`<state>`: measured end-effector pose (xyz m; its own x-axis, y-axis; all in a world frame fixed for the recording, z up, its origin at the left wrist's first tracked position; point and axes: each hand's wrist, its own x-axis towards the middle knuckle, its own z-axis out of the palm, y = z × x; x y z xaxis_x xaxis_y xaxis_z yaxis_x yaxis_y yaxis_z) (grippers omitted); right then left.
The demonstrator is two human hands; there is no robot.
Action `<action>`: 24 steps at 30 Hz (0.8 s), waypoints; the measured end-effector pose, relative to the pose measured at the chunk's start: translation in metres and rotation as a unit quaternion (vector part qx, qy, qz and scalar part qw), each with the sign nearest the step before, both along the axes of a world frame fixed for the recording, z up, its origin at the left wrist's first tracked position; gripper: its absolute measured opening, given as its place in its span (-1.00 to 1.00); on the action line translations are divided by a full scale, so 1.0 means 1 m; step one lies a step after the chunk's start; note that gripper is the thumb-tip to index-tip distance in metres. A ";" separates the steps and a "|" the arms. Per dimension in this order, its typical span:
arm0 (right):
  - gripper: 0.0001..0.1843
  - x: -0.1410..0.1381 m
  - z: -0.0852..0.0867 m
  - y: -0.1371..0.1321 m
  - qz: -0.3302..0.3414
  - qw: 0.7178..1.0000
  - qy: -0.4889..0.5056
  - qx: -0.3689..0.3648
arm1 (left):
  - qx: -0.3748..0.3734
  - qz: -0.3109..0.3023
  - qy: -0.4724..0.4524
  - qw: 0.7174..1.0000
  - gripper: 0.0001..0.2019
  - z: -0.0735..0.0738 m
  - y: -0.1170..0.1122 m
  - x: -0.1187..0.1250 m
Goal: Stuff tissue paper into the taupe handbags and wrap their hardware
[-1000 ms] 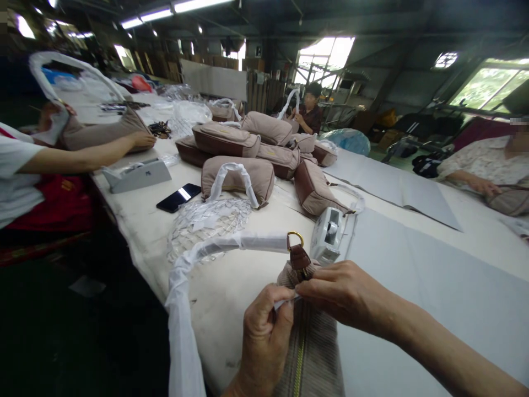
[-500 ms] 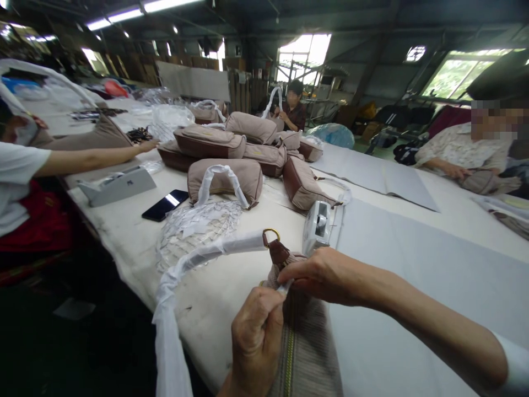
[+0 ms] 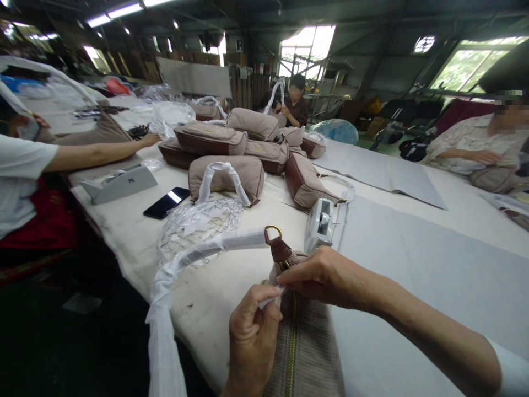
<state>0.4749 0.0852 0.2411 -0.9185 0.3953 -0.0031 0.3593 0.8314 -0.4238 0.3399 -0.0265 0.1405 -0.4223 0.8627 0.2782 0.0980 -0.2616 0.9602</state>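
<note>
A beige handbag with a gold zipper lies in front of me at the table's near edge. Its strap, wrapped in white paper, arcs off to the left from a gold ring on a brown tab. My left hand is closed, pinching a small white strip at the top end of the zipper. My right hand is closed in a pinch on the same strip from the right, resting on the bag's top.
A white tape dispenser stands just behind the bag. A pile of beige bags, a heap of white paper pieces, a black phone and a grey dispenser lie further back. Other people sit left, far end and right. Grey sheets cover the table's right.
My left hand has slid a little down and left along the zipper, still pinching the strip. My view has shifted slightly; the bag stays in place.
</note>
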 end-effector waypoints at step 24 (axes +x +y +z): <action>-0.75 -0.003 -0.002 -0.001 -0.043 0.993 -0.085 0.068 | 0.126 -0.029 0.185 0.974 -0.76 0.001 0.001 -0.007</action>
<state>0.4717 0.0837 0.2389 -0.8718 0.4803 -0.0965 0.4888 0.8394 -0.2375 0.3332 -0.0255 0.1412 -0.2051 0.7664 0.6088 0.4040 -0.5003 0.7659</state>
